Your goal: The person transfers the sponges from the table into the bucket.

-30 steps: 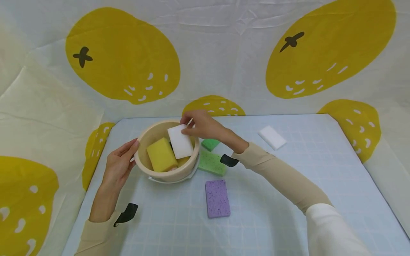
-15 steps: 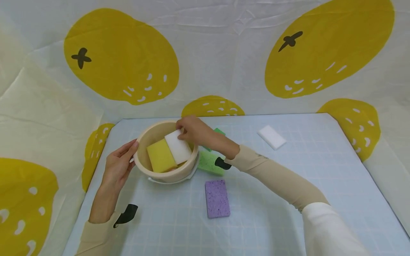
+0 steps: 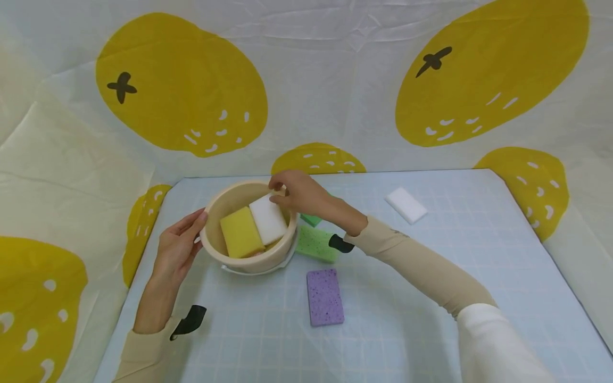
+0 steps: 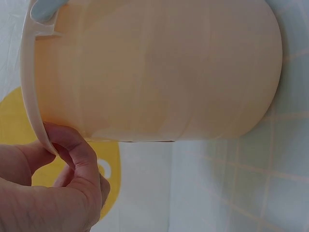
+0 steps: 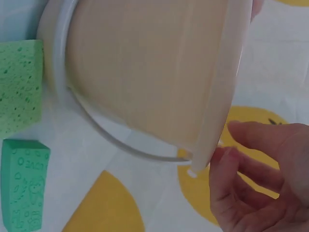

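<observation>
So, from where I'm standing: the bucket [image 3: 275, 257] is on the left side of the worktop [image 3: 402, 276], towards the far edge, and it looks upright. The left hand [image 3: 177, 247] has its rim [image 4: 30, 92] pinched, thumb over the lip and fingers tucked underneath. I'd guess that's just to keep the thing steady and facing the person.

The right hand [image 3: 304, 194] is over at the far right of the rim. Thumb and fingers are bent with a gap between them, and I don't see them pinching anything. They're right by the far corner of the white sponge [image 3: 268, 221], which lies in the bucket, tight against the yellow sponge [image 3: 241, 232] on its left. Side by side like that seems a decent way to use the space. Something else yellow peeks out below, but those two cover most of it.

As for the rest: the lime sponge [image 3: 313, 243] and green sponge [image 3: 311, 219] are just right of the bucket, the green one partly blocked from above by the right forearm. Can't tell if the lime one touches the bucket. The purple sponge [image 3: 325, 298] is nearer the person, the second white sponge [image 3: 406, 205] well off to the far right. The handle [image 5: 59, 48] hangs down on the near right side, pretty much out of the hands' way.
</observation>
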### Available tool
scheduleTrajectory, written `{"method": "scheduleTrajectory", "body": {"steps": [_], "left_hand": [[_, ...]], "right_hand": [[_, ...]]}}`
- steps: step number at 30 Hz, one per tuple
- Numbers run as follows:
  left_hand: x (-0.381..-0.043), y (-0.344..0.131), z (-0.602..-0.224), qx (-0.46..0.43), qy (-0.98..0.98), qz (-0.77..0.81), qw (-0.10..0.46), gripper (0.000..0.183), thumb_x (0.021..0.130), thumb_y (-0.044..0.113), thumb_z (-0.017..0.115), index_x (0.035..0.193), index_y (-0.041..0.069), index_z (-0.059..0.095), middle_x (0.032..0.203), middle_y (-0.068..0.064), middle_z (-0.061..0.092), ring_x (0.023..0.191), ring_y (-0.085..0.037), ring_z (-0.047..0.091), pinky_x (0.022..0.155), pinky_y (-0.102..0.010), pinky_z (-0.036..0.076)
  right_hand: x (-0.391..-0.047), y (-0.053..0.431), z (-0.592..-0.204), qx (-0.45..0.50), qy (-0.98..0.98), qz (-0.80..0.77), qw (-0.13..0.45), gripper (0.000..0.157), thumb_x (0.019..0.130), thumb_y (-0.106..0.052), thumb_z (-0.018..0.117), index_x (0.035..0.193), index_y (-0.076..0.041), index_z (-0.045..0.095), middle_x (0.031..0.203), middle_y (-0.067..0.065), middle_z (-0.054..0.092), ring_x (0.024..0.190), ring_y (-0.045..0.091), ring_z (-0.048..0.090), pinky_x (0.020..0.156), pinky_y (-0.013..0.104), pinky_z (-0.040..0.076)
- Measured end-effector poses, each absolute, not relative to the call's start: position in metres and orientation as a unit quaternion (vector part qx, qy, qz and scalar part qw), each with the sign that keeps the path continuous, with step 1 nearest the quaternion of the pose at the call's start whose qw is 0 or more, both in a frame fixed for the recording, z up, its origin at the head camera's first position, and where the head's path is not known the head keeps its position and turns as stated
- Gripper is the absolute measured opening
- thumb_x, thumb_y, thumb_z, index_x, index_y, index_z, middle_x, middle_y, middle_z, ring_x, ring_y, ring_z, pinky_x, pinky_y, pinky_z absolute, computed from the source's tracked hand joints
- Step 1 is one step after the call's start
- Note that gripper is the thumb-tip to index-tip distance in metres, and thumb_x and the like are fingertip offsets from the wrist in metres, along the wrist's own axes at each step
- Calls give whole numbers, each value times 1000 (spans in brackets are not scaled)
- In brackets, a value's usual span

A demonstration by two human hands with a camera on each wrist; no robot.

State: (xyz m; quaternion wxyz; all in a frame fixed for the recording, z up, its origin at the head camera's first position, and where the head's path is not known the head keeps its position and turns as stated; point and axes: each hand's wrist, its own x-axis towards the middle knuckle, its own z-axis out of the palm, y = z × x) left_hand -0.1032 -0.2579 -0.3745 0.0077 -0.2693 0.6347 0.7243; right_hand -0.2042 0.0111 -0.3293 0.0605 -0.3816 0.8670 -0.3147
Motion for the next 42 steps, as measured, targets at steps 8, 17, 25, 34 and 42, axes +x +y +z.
{"method": "scheduleTrajectory", "body": {"steps": [8, 17, 25, 34, 42], "left_hand": [[-103, -257, -374, -263, 631, 730, 6, 62, 75, 38, 76, 131, 16, 58, 124, 2, 57, 103, -12, 56, 78, -19, 53], [-101, -259, -373, -271, 629, 729, 14, 65, 74, 40, 76, 133, 19, 57, 130, 2, 54, 107, -12, 54, 80, -18, 52], [-102, -258, -373, -273, 631, 727, 15, 65, 74, 40, 76, 133, 19, 56, 130, 2, 54, 107, -11, 55, 80, -18, 52], [-102, -258, -374, -267, 634, 726, 10, 65, 74, 40, 76, 132, 18, 57, 128, 2, 55, 105, -11, 56, 80, -19, 52], [-102, -258, -375, -267, 631, 728, 6, 64, 74, 39, 76, 131, 17, 58, 126, 2, 56, 104, -12, 57, 80, -19, 52]], "right_hand": [[-209, 39, -331, -372, 845, -382, 44, 25, 90, -18, 66, 110, -4, 63, 98, 6, 64, 86, 18, 61, 76, 23, 51], [-215, 67, -344, -333, 854, -399, 23, 27, 88, -26, 69, 107, -8, 64, 99, 4, 65, 86, 16, 61, 74, 26, 53], [-219, 97, -359, -307, 855, -417, -13, 27, 88, -27, 69, 106, -8, 64, 102, 8, 65, 90, 17, 60, 83, 37, 52], [-222, 127, -376, -284, 861, -421, -35, 28, 87, -25, 70, 106, -5, 63, 104, 10, 65, 92, 22, 61, 84, 41, 51], [-224, 152, -394, -245, 876, -413, -46, 31, 86, -24, 72, 108, -5, 63, 107, 9, 64, 96, 27, 61, 87, 41, 50]]}}
